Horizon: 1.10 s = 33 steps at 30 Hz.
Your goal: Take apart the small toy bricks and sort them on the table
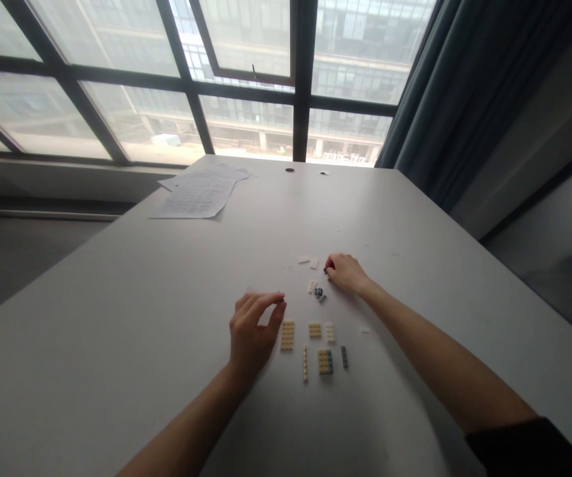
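Observation:
My left hand (pixel 253 326) is closed in a pinch, thumb against forefinger, on a small dark toy brick (pixel 281 301) just above the table. Farther off, my right hand (pixel 345 272) pinches another small dark brick (pixel 325 270) at the tabletop. Below my left fingertips lies a tan studded plate (pixel 287 336). Between the hands are a white studded piece (pixel 312 287) and a little cluster of dark and grey bricks (pixel 320 295). Nearer me sit a smaller tan plate (pixel 314 330), a white plate (pixel 330 332), a thin tan strip (pixel 304 364), a tan-and-grey block (pixel 324 362) and a dark strip (pixel 344 358).
Flat white pieces (pixel 314 264) lie beyond the cluster, and a thin white piece (pixel 364 330) is under my right forearm. Printed papers (pixel 194 195) cover the white table's (pixel 167 285) far left corner. Windows stand behind it, with a dark curtain (pixel 445 99) to the right.

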Each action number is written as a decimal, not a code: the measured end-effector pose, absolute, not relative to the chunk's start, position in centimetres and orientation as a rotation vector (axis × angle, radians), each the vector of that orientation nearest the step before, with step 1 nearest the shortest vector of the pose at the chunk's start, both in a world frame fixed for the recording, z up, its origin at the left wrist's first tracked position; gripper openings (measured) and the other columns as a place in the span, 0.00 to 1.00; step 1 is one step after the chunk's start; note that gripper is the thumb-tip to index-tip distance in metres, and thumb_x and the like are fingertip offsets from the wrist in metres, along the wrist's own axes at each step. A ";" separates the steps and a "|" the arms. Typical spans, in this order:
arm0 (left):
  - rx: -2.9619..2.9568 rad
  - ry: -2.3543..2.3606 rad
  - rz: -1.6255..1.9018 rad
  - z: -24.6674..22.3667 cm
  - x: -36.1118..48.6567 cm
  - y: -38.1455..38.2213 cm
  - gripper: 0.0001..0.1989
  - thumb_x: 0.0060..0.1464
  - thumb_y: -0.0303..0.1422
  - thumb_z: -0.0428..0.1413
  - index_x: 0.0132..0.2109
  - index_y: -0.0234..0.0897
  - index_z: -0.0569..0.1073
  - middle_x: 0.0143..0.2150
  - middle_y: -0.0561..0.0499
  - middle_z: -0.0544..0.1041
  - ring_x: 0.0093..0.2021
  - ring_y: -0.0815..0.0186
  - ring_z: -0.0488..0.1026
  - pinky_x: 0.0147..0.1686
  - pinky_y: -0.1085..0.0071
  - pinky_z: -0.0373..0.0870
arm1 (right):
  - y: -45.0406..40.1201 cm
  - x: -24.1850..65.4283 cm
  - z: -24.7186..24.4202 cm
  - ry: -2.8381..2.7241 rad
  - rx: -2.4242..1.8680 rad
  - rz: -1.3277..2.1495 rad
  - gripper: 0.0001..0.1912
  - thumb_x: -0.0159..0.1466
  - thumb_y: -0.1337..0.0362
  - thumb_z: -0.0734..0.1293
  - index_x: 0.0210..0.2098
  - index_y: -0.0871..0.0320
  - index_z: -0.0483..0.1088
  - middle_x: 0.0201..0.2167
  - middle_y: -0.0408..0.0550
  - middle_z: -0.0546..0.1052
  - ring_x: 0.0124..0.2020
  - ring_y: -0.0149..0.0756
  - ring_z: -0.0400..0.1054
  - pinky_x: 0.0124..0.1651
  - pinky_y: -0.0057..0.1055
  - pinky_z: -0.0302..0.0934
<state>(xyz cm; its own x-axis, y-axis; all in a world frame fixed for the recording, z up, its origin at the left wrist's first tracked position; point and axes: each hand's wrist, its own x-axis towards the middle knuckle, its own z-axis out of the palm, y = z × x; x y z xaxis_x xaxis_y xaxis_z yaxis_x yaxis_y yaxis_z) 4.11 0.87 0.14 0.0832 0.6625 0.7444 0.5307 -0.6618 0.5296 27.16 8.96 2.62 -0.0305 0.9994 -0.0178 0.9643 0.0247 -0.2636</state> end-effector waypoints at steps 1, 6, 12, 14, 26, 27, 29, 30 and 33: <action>2.220 1.232 1.635 0.2 4.1 0.9 0.04 0.54 0.27 0.58 0.39 0.38 0.75 0.34 0.51 0.77 0.36 0.65 0.72 0.42 0.66 0.68 | 8.9 27.2 2.7 -2.121 -2.053 0.300 0.09 0.62 0.69 0.62 0.35 0.59 0.75 0.39 0.52 0.79 0.41 0.38 0.71 0.41 0.29 0.58; 2.227 1.235 1.629 0.2 4.1 0.8 0.04 0.54 0.27 0.58 0.39 0.38 0.75 0.34 0.51 0.77 0.37 0.65 0.72 0.42 0.66 0.68 | 8.9 27.2 2.6 -2.111 -2.015 0.279 0.08 0.62 0.71 0.62 0.35 0.60 0.74 0.39 0.53 0.79 0.40 0.39 0.71 0.41 0.29 0.57; 2.225 1.227 1.641 0.2 4.2 0.8 0.06 0.53 0.25 0.57 0.38 0.38 0.75 0.35 0.50 0.77 0.38 0.64 0.73 0.43 0.65 0.68 | 8.9 27.3 2.5 -2.035 -1.944 0.247 0.08 0.62 0.72 0.62 0.36 0.59 0.73 0.35 0.52 0.79 0.38 0.40 0.71 0.40 0.30 0.57; 2.217 1.229 1.632 0.2 4.2 0.8 0.06 0.53 0.24 0.56 0.38 0.38 0.75 0.35 0.50 0.77 0.38 0.64 0.73 0.43 0.65 0.69 | 8.8 27.4 2.5 -2.005 -1.910 0.238 0.08 0.62 0.72 0.62 0.36 0.59 0.74 0.34 0.52 0.79 0.37 0.40 0.72 0.40 0.31 0.58; 2.185 1.211 1.640 0.0 4.2 0.9 0.04 0.55 0.26 0.56 0.38 0.38 0.75 0.35 0.51 0.77 0.38 0.65 0.73 0.42 0.66 0.69 | 5.5 27.8 2.9 -1.807 -1.580 0.246 0.14 0.63 0.72 0.59 0.41 0.60 0.75 0.39 0.51 0.77 0.42 0.35 0.71 0.49 0.29 0.61; 2.181 1.214 1.638 0.0 4.2 0.9 0.04 0.55 0.26 0.57 0.38 0.38 0.74 0.35 0.51 0.77 0.38 0.65 0.73 0.42 0.66 0.69 | 5.0 27.9 2.9 -1.778 -1.560 0.268 0.13 0.64 0.71 0.59 0.40 0.60 0.75 0.39 0.50 0.77 0.41 0.35 0.71 0.48 0.30 0.62; 2.171 1.228 1.633 -0.1 4.2 0.9 0.05 0.55 0.27 0.57 0.40 0.38 0.74 0.36 0.51 0.77 0.38 0.65 0.73 0.42 0.67 0.69 | 3.9 28.0 2.9 -1.693 -1.515 0.367 0.13 0.63 0.68 0.59 0.39 0.60 0.75 0.37 0.50 0.77 0.37 0.35 0.71 0.44 0.31 0.64; 2.169 1.233 1.626 -0.1 4.2 0.9 0.05 0.56 0.27 0.57 0.40 0.38 0.74 0.36 0.50 0.77 0.38 0.65 0.73 0.42 0.67 0.70 | 3.3 28.0 2.9 -1.640 -1.486 0.440 0.12 0.63 0.67 0.60 0.39 0.59 0.75 0.35 0.49 0.77 0.35 0.35 0.70 0.41 0.32 0.64; 2.173 1.226 1.601 0.0 4.2 0.9 0.05 0.56 0.29 0.56 0.41 0.39 0.75 0.36 0.50 0.77 0.38 0.64 0.73 0.41 0.67 0.70 | 1.6 28.1 3.1 -1.499 -1.397 0.681 0.12 0.62 0.63 0.61 0.40 0.59 0.74 0.29 0.46 0.75 0.29 0.33 0.67 0.34 0.31 0.63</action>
<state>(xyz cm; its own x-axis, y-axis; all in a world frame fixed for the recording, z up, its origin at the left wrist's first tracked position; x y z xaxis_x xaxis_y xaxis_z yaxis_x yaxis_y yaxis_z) 4.22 0.86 -0.04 0.0819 0.6967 0.7127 0.5066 -0.6449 0.5722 28.06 1.58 3.07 0.0960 0.9608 0.2601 0.4357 0.1944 -0.8789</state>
